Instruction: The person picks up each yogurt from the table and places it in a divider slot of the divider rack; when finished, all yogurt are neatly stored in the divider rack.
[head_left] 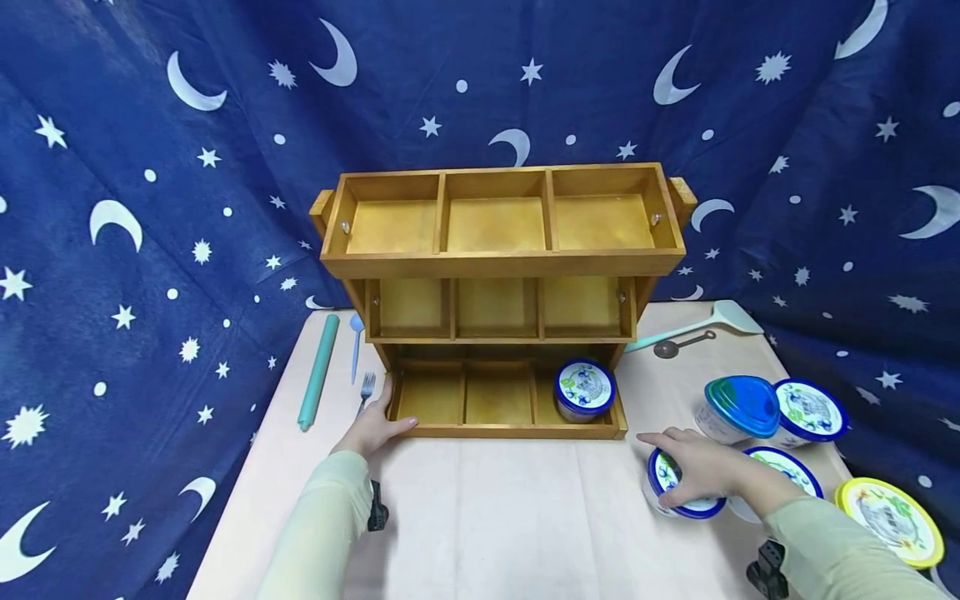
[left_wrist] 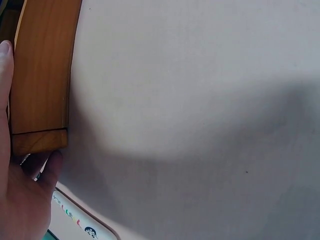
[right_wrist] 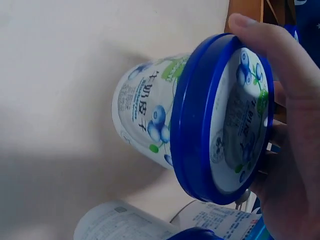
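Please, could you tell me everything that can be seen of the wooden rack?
The brown rack looks made of varnished wood. It stands upright on the pale table, before a blue patterned cloth. Each of its three tiers has three compartments; small shiny round fittings show inside the upper two tiers' ends. A blue-lidded tub stands in the bottom right compartment. The left hand holds the bottom left corner, thumb at the front edge.

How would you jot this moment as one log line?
Left hand: grips wooden organizer, lower left corner | Right hand: over blue-lidded tub | Bottom tray: second tub, right compartment
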